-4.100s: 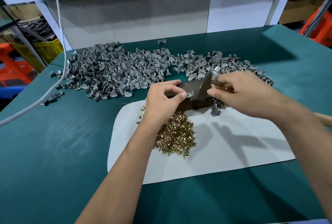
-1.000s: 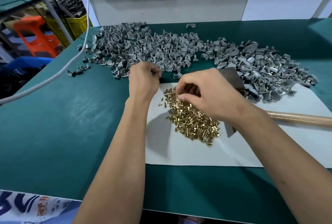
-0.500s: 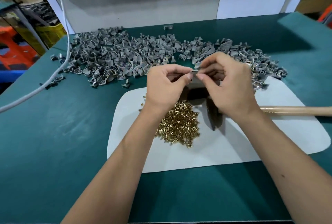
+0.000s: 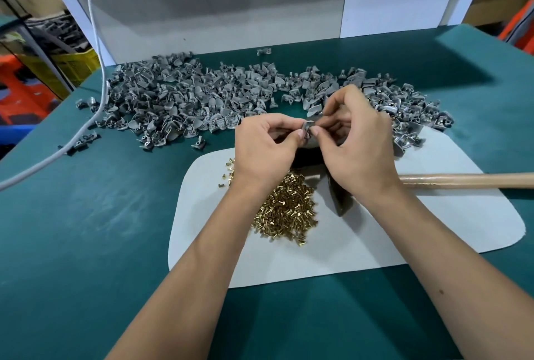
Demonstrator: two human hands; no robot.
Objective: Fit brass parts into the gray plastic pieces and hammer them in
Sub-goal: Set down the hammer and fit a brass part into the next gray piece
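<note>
Hammer and brass heap lie under hands pinching gray piece.

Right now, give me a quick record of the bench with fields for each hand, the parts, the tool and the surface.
left hand: pinches a small gray plastic piece
right hand: fingertips pinch at the same piece; whether a brass part is held cannot be told
brass parts: loose pile of small brass pins on the white mat
stock: wide heap of gray plastic pieces behind the mat
tool: wooden-handled hammer lying on the mat, not held
surface: green table
</note>
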